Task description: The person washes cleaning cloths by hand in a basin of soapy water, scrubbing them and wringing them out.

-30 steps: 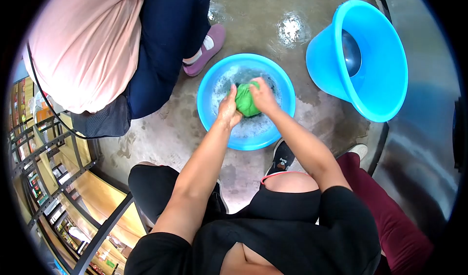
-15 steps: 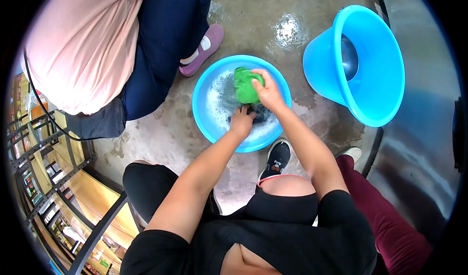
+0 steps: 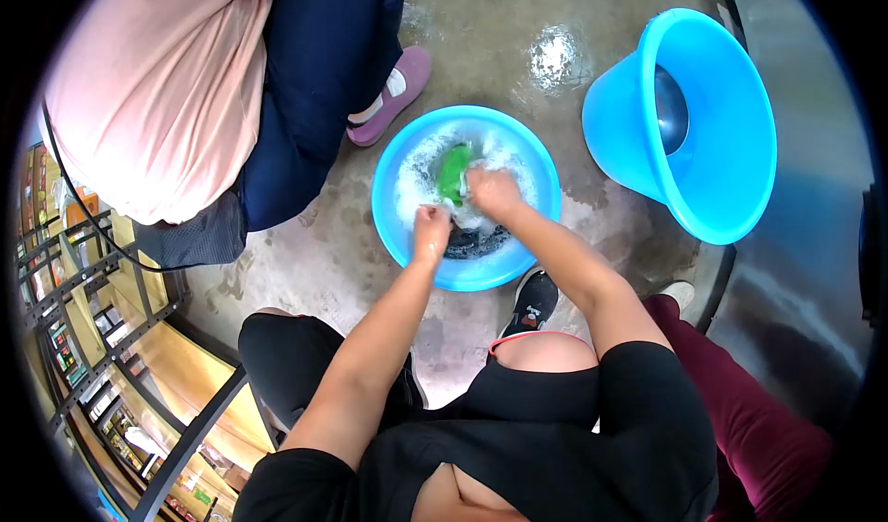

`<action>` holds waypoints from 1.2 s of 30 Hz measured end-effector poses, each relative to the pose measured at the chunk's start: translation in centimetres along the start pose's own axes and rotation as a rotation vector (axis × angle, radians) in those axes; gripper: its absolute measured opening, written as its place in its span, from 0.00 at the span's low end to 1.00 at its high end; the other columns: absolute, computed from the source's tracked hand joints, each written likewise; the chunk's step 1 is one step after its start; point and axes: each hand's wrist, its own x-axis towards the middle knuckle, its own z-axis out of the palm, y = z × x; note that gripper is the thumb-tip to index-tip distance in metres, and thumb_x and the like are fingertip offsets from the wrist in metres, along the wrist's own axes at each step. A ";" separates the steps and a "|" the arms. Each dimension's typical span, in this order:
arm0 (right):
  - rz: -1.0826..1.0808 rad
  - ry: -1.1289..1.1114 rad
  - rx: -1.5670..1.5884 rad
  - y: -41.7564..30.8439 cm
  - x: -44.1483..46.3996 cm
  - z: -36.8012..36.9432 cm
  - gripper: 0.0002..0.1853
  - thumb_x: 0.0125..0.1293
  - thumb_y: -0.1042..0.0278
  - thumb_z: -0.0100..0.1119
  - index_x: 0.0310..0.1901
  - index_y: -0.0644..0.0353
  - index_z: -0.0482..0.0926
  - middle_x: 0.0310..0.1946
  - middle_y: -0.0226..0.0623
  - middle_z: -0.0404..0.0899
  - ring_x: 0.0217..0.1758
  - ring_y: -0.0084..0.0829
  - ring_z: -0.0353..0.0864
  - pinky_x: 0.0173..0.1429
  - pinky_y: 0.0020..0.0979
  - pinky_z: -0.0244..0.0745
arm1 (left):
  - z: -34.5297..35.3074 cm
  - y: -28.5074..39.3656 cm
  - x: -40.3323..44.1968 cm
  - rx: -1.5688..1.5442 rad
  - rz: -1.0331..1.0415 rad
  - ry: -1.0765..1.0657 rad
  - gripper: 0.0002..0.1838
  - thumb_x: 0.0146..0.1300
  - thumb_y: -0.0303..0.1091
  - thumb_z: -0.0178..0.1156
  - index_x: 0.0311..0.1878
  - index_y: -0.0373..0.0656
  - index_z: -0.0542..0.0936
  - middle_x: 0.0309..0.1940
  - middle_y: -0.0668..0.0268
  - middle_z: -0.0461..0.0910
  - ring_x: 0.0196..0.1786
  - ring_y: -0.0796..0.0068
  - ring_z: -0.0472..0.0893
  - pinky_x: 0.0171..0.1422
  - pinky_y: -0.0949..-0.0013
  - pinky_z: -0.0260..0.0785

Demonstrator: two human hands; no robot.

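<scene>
A light blue basin [image 3: 387, 235] of sudsy water stands on the floor in front of me. In the suds is a wet green cloth [image 3: 453, 172], slightly blurred. My right hand [image 3: 493, 192] is closed at the cloth's right side, gripping its edge. Just below and left of the cloth, my left hand [image 3: 431, 231] is curled closed over the water; what its fingers hold, if anything, is hidden. Dark fabric [image 3: 476, 243] lies in the near part of the basin, partly under water.
A larger blue tub [image 3: 615, 124] with a metal bowl [image 3: 670, 110] inside leans at the right. A person in navy trousers [image 3: 314, 97] sits at the left, a purple shoe near the basin. Another person's maroon trouser leg [image 3: 749, 411] is at my right. Shelving [image 3: 176, 356] stands lower left.
The green cloth has gone down from above the basin into the suds, with my right hand lower. My left hand has shifted left and its fingers have closed, leaving the dark fabric.
</scene>
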 end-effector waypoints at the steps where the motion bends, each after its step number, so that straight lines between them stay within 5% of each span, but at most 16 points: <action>1: 0.142 -0.027 0.179 -0.2 0.2 -1.2 0.17 0.58 0.53 0.52 0.44 0.56 0.75 0.35 0.52 0.76 0.38 0.51 0.77 0.40 0.46 0.71 | 0.5 1.1 -0.4 -0.249 -0.051 0.066 0.17 0.60 0.41 0.53 0.46 0.39 0.72 0.41 0.55 0.74 0.41 0.65 0.75 0.48 0.60 0.69; 3: 0.388 -0.243 0.307 -1.0 1.3 -3.8 0.18 0.54 0.55 0.59 0.41 0.59 0.75 0.44 0.49 0.74 0.45 0.52 0.74 0.51 0.42 0.68 | 0.8 3.6 -1.1 -0.511 -0.108 0.140 0.20 0.61 0.47 0.52 0.49 0.40 0.71 0.45 0.52 0.71 0.45 0.65 0.73 0.50 0.56 0.69; 5: 0.247 -0.056 0.550 -3.6 0.6 -5.2 0.18 0.52 0.58 0.61 0.40 0.61 0.75 0.46 0.48 0.72 0.48 0.50 0.73 0.52 0.42 0.66 | 0.1 6.6 -1.0 -0.757 -0.392 -0.134 0.25 0.61 0.52 0.54 0.52 0.42 0.65 0.51 0.58 0.67 0.45 0.65 0.74 0.43 0.55 0.74; 6: 0.105 0.133 0.789 -5.1 -0.2 -5.9 0.18 0.49 0.61 0.62 0.39 0.62 0.75 0.48 0.47 0.71 0.50 0.49 0.71 0.54 0.43 0.65 | 0.0 8.0 -1.5 -0.866 -0.224 -0.366 0.26 0.60 0.55 0.53 0.48 0.41 0.68 0.44 0.59 0.72 0.42 0.65 0.76 0.43 0.59 0.74; 8: -0.077 0.115 0.805 -7.6 -1.4 -7.7 0.15 0.50 0.67 0.60 0.38 0.63 0.72 0.50 0.51 0.67 0.53 0.49 0.68 0.53 0.43 0.65 | -0.9 6.5 1.6 -0.956 -0.286 -0.398 0.23 0.61 0.51 0.54 0.46 0.39 0.70 0.37 0.58 0.75 0.39 0.63 0.78 0.44 0.60 0.74; 10: -0.046 0.133 0.748 -9.3 -3.0 -7.7 0.15 0.49 0.71 0.58 0.40 0.61 0.69 0.46 0.49 0.69 0.50 0.50 0.69 0.51 0.42 0.66 | -1.0 5.3 2.7 -0.936 -0.398 -0.408 0.20 0.60 0.48 0.55 0.43 0.39 0.73 0.31 0.57 0.77 0.35 0.63 0.78 0.42 0.61 0.73; 12: 0.080 0.106 0.926 -10.7 -3.7 -8.2 0.14 0.52 0.72 0.58 0.39 0.60 0.66 0.40 0.46 0.68 0.43 0.48 0.71 0.46 0.39 0.67 | -0.9 5.1 2.2 -0.912 -0.232 -0.497 0.17 0.60 0.45 0.56 0.42 0.40 0.74 0.32 0.57 0.77 0.35 0.64 0.78 0.39 0.61 0.73; 16: -0.058 0.097 0.635 -11.5 -3.4 -7.8 0.17 0.54 0.69 0.58 0.45 0.55 0.67 0.39 0.45 0.70 0.41 0.51 0.72 0.42 0.43 0.70 | -0.2 5.0 0.7 -0.834 -0.318 -0.306 0.22 0.59 0.48 0.57 0.48 0.40 0.74 0.35 0.59 0.78 0.37 0.65 0.78 0.42 0.62 0.72; 20: 0.222 -0.170 0.366 -6.4 -0.3 -3.6 0.18 0.58 0.57 0.52 0.48 0.52 0.68 0.40 0.45 0.74 0.40 0.51 0.76 0.42 0.46 0.72 | 0.6 4.7 -0.4 -0.911 -0.144 -0.260 0.21 0.64 0.43 0.53 0.55 0.39 0.69 0.46 0.59 0.75 0.46 0.64 0.76 0.50 0.60 0.71; 25: 0.330 0.060 0.296 -2.2 2.4 -2.9 0.19 0.59 0.59 0.52 0.49 0.61 0.69 0.42 0.49 0.74 0.45 0.49 0.74 0.45 0.45 0.71 | 0.2 4.8 0.8 -1.041 -0.234 -0.061 0.21 0.68 0.44 0.44 0.59 0.44 0.65 0.56 0.58 0.67 0.60 0.62 0.66 0.63 0.53 0.59; 28: 0.075 0.000 0.014 -1.9 1.0 -1.2 0.18 0.60 0.59 0.53 0.48 0.60 0.71 0.42 0.48 0.75 0.47 0.46 0.73 0.47 0.44 0.70 | -1.7 4.3 0.5 -0.959 -0.219 -0.156 0.22 0.68 0.45 0.43 0.60 0.43 0.63 0.59 0.58 0.64 0.61 0.60 0.65 0.64 0.50 0.57; 30: -0.122 0.116 0.116 -1.7 0.8 -0.6 0.18 0.58 0.57 0.54 0.45 0.61 0.74 0.41 0.48 0.75 0.46 0.45 0.75 0.47 0.46 0.70 | -2.3 2.6 1.6 -0.865 -0.198 -0.112 0.23 0.69 0.46 0.41 0.61 0.42 0.61 0.58 0.56 0.65 0.60 0.56 0.66 0.61 0.47 0.60; 33: 0.515 -0.172 0.471 -2.5 3.2 -2.3 0.21 0.55 0.52 0.55 0.43 0.61 0.73 0.39 0.46 0.75 0.47 0.46 0.73 0.49 0.42 0.70 | -2.4 3.4 1.0 -0.915 -0.302 -0.204 0.27 0.67 0.52 0.41 0.61 0.42 0.61 0.57 0.56 0.66 0.59 0.55 0.67 0.59 0.44 0.60; 34: 0.514 -0.171 0.470 -3.2 3.3 -3.6 0.21 0.55 0.52 0.55 0.43 0.61 0.73 0.39 0.46 0.75 0.47 0.46 0.73 0.49 0.42 0.70 | -2.2 3.8 1.0 -0.916 -0.301 -0.205 0.27 0.67 0.52 0.41 0.61 0.42 0.61 0.57 0.56 0.66 0.59 0.55 0.67 0.59 0.44 0.60; 36: 0.155 -0.065 0.844 -5.1 2.0 -6.0 0.17 0.53 0.58 0.56 0.42 0.59 0.73 0.37 0.46 0.74 0.44 0.46 0.73 0.49 0.42 0.69 | -2.0 4.6 1.5 -0.977 -0.276 -0.350 0.30 0.66 0.56 0.40 0.61 0.43 0.63 0.57 0.57 0.67 0.61 0.57 0.66 0.65 0.50 0.56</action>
